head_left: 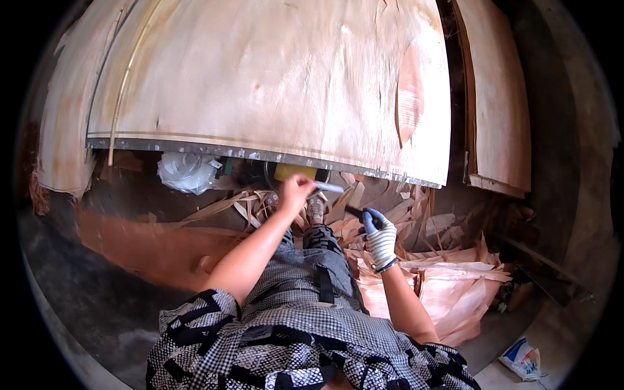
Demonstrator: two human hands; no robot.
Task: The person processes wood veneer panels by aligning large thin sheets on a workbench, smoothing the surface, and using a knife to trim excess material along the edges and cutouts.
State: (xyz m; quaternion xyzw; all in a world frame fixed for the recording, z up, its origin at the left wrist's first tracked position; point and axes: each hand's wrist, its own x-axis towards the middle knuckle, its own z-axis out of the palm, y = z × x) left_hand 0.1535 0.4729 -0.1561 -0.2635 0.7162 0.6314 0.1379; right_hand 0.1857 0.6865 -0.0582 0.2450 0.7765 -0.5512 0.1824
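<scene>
My bare left hand [298, 190] is closed in a pinch near the table's front edge, on a short, flat, whitish strip [329, 186] that points to the right. Its exact kind cannot be made out. My right hand [379, 237] wears a striped white glove with blue fingertips. Its fingers are wrapped round a small dark handle-like tool [354, 212], largely hidden in the grip. The two hands are apart, the right one nearer my body. Just beyond them lies a large pale wood veneer sheet [273, 78] on the worktable, with a reddish-brown patch [410, 97] toward its right side.
A thin bamboo stick [123, 84] lies along the sheet's left. Beneath the table edge sits a clear plastic bag [187, 173]. Veneer scraps [227, 207] litter the floor by my feet. Stacked veneer [448, 286] lies at right, another board stack [497, 91] beyond it.
</scene>
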